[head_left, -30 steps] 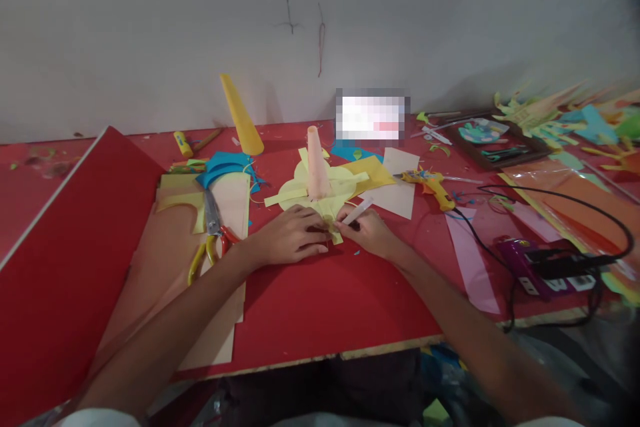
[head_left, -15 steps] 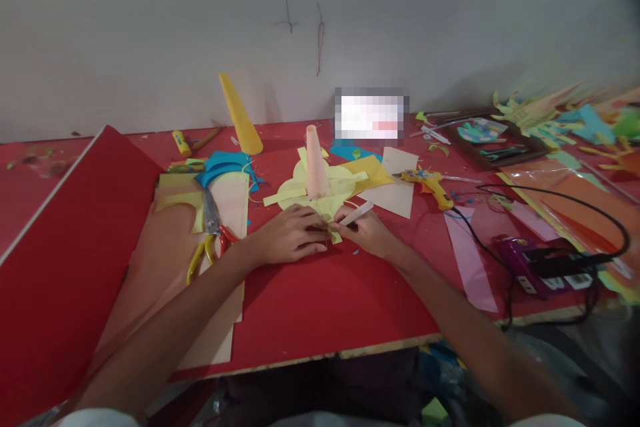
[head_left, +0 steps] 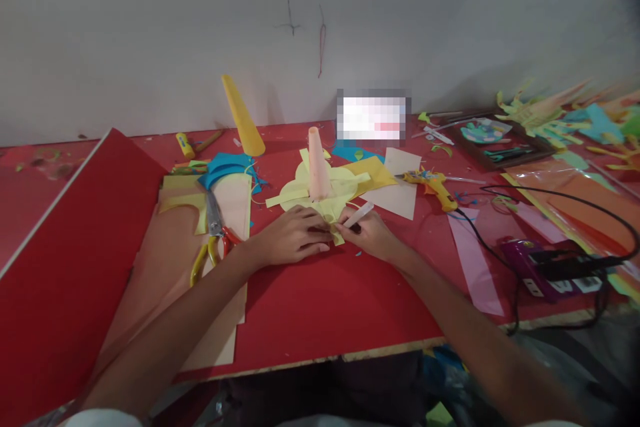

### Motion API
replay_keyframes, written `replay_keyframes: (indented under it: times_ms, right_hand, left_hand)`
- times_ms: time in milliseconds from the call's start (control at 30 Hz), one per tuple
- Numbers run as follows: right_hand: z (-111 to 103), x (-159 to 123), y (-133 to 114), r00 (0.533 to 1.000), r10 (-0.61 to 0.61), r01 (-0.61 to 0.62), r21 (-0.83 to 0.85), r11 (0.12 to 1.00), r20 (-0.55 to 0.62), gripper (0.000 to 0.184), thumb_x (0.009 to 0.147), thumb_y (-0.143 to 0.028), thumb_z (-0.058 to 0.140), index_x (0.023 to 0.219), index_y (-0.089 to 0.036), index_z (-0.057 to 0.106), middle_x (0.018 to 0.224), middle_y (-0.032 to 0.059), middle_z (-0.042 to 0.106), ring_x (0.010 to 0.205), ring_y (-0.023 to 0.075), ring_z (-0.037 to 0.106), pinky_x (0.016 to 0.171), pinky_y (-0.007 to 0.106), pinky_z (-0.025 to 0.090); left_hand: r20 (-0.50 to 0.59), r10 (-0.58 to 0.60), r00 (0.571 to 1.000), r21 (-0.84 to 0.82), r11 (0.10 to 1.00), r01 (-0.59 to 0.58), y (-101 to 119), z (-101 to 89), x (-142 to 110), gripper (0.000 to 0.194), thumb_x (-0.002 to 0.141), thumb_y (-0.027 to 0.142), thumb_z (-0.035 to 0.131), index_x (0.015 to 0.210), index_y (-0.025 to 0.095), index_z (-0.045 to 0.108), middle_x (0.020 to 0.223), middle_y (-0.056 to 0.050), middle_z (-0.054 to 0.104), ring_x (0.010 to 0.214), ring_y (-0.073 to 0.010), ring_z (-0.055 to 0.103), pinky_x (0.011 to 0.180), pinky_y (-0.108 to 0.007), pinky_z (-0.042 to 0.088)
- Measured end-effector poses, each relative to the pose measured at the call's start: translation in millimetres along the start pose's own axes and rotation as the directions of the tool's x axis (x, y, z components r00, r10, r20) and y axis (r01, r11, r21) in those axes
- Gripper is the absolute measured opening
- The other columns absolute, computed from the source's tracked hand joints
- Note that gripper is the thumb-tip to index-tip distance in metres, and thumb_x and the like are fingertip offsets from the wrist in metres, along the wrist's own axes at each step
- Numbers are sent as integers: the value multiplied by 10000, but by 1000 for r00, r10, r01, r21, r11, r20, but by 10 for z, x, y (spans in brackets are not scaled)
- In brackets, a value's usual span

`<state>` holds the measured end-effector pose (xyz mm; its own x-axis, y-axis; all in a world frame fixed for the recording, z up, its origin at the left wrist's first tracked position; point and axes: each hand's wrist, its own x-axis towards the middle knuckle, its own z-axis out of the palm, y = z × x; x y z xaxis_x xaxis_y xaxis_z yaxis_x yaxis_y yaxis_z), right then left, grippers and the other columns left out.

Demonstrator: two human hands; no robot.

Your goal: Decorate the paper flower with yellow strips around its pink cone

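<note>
Paper flower (head_left: 345, 181): on the red surface (head_left: 320, 307), at twelve o'clock from the hands; peach cone (head_left: 319, 167) upright at its middle.
Left hand (head_left: 295, 237): fingers loosely bent over the flower's six o'clock edge; whether they pinch anything, I cannot tell.
Right hand (head_left: 370, 235): grip closed around a white pen-like tool (head_left: 360, 214), its free end toward two o'clock.
Yellow strip (head_left: 339, 238): points to six o'clock, between both hands; best pressed flat, with the tool moved lightly and the cone left unbumped.
Glue gun (head_left: 434, 185): two o'clock from the right hand; mind its cord.
</note>
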<state>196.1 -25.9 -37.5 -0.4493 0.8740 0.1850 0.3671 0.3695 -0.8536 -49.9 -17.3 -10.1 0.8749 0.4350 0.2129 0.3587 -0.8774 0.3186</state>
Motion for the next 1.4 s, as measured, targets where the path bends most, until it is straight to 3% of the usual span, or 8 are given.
replay_keyframes:
  times_ms: [100,200,267,367,433,600,933,1400]
  right_hand:
    - [4,31,-13,977,106,-50,283,958,-185,309,908,-448,678,747,-210,566,581,-53,484,519,94,402,490,238,291]
    - [49,85,-91,915,298,-51,653,756,-273,354,869,-499,728,772,-227,523,519,-88,436,420,63,280,387,206,194]
    - [101,120,-170,910,345,-41,776,629,-231,380,836,-489,774,774,-230,503,523,-91,454,412,51,261,359,182,167]
    - [182,153,-271,929,330,-46,831,554,-169,385,817,-477,801,775,-223,516,544,-75,510,426,53,324,343,161,216]
    - [220,159,-300,941,306,-51,835,547,-144,378,813,-483,808,783,-218,539,562,-67,536,435,58,367,343,161,273]
    - [245,153,-269,950,277,-38,826,562,-145,355,829,-480,799,796,-215,566,585,-55,576,448,64,422,364,169,351]
    - [252,159,-277,953,269,-45,811,583,-141,365,822,-490,803,815,-216,563,583,-55,593,454,68,420,374,177,377]
    - [258,149,-282,952,278,-63,811,581,-126,392,812,-529,799,813,-220,558,613,-45,606,480,71,445,399,181,391]
  left_hand:
    - [-37,-44,998,-19,999,43,-15,46,6,271,1049,340,491,1152,236,719,1128,-65,741,1078,-219,634,988,-395,425]
    - [-150,-133,980,-82,989,122,20,102,45,243,1048,238,461,1099,206,696,1091,-70,732,1021,-199,650,920,-354,467]
    - [-278,-273,921,-209,953,219,89,128,95,208,1042,216,459,1072,193,664,1059,-69,709,965,-176,649,845,-306,492]
    - [-417,-451,789,-362,879,311,208,154,178,120,1014,215,510,976,188,620,913,-33,653,801,-139,606,720,-253,477]
    - [-453,-479,752,-384,866,321,257,168,214,98,997,205,529,935,188,602,853,-12,615,724,-124,559,672,-241,452]
    - [-458,-451,766,-384,877,288,270,186,214,114,1006,228,520,938,189,603,837,-8,602,698,-120,536,660,-242,435]
    - [-498,-422,757,-362,895,261,280,152,195,181,1010,211,497,863,182,600,769,2,580,670,-114,517,646,-240,414]
    - [-529,-454,717,-365,884,291,286,118,195,140,848,97,531,785,174,629,708,17,591,621,-94,512,593,-212,397]
